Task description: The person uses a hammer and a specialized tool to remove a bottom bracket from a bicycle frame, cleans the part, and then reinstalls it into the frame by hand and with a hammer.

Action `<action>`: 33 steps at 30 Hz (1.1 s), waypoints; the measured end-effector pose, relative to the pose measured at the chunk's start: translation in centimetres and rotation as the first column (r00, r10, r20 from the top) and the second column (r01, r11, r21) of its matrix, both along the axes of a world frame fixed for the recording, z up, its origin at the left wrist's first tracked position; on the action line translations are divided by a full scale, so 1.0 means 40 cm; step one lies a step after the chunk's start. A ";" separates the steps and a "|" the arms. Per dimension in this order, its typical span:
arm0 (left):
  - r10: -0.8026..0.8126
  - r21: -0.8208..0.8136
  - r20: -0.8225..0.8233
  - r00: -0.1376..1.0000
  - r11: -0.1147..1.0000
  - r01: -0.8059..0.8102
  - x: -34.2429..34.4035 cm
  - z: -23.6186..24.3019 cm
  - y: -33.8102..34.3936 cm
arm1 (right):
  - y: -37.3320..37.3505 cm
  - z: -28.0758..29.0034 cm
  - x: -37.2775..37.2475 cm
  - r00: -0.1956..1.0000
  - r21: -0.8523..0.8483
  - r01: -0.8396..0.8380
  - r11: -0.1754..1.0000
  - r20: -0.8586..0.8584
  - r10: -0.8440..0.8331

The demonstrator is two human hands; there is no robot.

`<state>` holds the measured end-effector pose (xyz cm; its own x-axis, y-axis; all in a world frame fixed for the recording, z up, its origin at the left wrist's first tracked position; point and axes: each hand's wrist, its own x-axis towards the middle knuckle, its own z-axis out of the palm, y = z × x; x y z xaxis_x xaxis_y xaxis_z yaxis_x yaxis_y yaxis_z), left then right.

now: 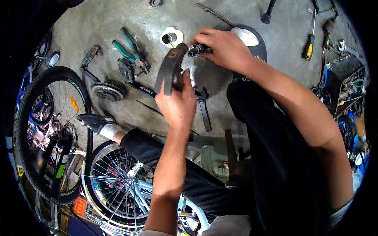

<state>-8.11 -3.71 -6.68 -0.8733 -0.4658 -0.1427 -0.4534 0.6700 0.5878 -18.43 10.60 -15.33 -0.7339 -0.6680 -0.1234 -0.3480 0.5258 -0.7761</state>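
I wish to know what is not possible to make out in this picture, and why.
All in the head view:
Hammer: much of its handle, hidden by its head and the left hand.
Metal part: its far end, hidden by the right hand.
Black tool: its upper end, cut off by the top edge.
Small parts at right: too small and crowded.

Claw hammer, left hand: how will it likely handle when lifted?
The claw hammer is probably head-heavy, given its thick, dark metal head. That solid shape suggests it's stiff. It may twist in the left hand, since the curved claw juts out.
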 end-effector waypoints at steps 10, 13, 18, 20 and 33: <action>-0.192 -0.003 -0.093 0.977 0.981 0.192 -0.016 -0.057 -0.063 | -0.005 -0.006 -0.002 1.000 -0.014 -0.002 1.000 0.019 0.003; -0.223 -0.054 0.125 0.967 0.972 0.231 -0.011 -0.053 -0.070 | -0.002 -0.007 0.001 1.000 -0.012 0.013 1.000 0.017 -0.012; 0.023 0.120 -0.166 0.986 0.993 -0.002 -0.012 -0.038 -0.049 | -0.007 -0.010 -0.003 1.000 -0.046 -0.023 0.999 0.019 0.024; -0.233 -0.068 0.080 0.969 0.969 0.239 -0.024 -0.036 -0.048 | 0.000 -0.019 -0.010 1.000 -0.026 -0.014 1.000 -0.018 0.014; -0.161 -0.110 0.193 0.968 0.977 0.184 -0.040 -0.013 -0.040 | 0.012 -0.022 -0.011 1.000 0.014 -0.026 1.000 0.013 0.026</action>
<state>-9.73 -5.31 -7.21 -0.9066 -0.3347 -0.2570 -0.4161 0.8106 0.4121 -18.88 11.06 -16.22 -0.7148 -0.6848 -0.1418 -0.3520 0.5275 -0.7732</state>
